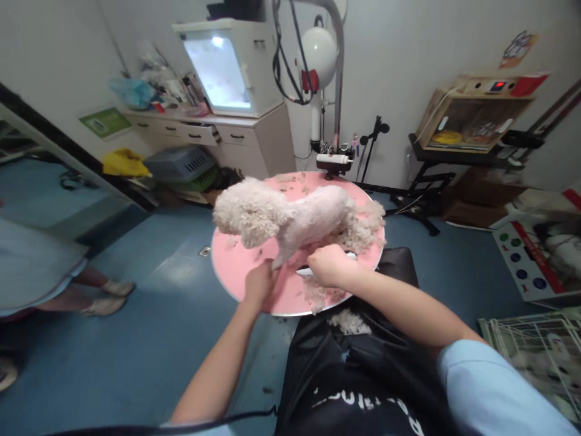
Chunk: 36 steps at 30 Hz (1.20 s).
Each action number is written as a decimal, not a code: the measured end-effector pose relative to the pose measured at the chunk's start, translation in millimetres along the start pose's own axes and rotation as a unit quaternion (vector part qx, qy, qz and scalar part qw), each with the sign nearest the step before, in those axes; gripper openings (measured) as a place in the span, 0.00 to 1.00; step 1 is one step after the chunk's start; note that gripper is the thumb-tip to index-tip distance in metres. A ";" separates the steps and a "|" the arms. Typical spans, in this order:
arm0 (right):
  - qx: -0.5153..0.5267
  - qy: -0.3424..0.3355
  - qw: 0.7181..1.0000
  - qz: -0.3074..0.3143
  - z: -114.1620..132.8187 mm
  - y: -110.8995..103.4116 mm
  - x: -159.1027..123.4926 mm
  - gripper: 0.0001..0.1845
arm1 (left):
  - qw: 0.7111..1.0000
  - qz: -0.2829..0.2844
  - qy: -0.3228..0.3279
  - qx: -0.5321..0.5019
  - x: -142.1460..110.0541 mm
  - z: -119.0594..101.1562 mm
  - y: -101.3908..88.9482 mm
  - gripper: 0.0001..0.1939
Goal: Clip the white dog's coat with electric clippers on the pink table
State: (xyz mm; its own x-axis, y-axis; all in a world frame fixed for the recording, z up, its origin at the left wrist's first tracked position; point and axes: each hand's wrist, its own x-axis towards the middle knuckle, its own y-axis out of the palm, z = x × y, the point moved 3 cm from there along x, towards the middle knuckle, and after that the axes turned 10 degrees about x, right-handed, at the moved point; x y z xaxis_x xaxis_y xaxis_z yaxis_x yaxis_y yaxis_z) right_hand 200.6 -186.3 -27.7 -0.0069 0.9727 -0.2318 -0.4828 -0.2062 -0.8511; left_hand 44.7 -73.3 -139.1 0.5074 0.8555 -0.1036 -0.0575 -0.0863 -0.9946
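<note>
A white curly-haired dog (313,215) stands on a round pink table (227,266); its body and legs are clipped short, while the head stays fluffy. My left hand (261,282) is closed at the lower end of a front leg, with the paw mostly hidden by the fingers. Just right of it, my right hand (329,265) grips a slim white tool that looks like a hair clipper (305,272), low over the tabletop and apart from the leg. Its ends show on both sides of the fist. Loose cut fur (363,230) lies behind the dog and below my right hand.
A metal arm (339,79) with hanging cords rises behind the table, beside a white dryer (319,51). Fur clumps lie on my black apron (363,363). Another person's legs (91,284) show at left. A wire cage (535,351) stands at lower right.
</note>
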 end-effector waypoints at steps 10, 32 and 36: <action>0.725 0.226 0.572 -0.310 -214.4 58.9 -35.9 0.08 | 0.987 -0.051 -0.023 0.148 79.8 62.9 -7.5 0.22; 0.822 -0.006 0.568 0.046 -69.0 102.5 50.9 0.27 | 0.980 -0.159 0.112 0.034 104.3 -22.2 -135.8 0.43; 0.869 -0.023 0.492 0.054 -33.6 97.2 100.7 0.25 | 0.982 -0.110 0.137 0.067 115.3 -9.9 -139.2 0.47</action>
State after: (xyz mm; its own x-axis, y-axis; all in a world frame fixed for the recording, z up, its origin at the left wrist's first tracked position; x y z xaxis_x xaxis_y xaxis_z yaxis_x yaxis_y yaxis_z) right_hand 182.4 -112.0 -149.5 -0.1158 0.9757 -0.1861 -0.4965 0.1054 0.8616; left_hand 119.7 32.3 -12.6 0.7318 0.6744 0.0978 -0.0236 0.1686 -0.9854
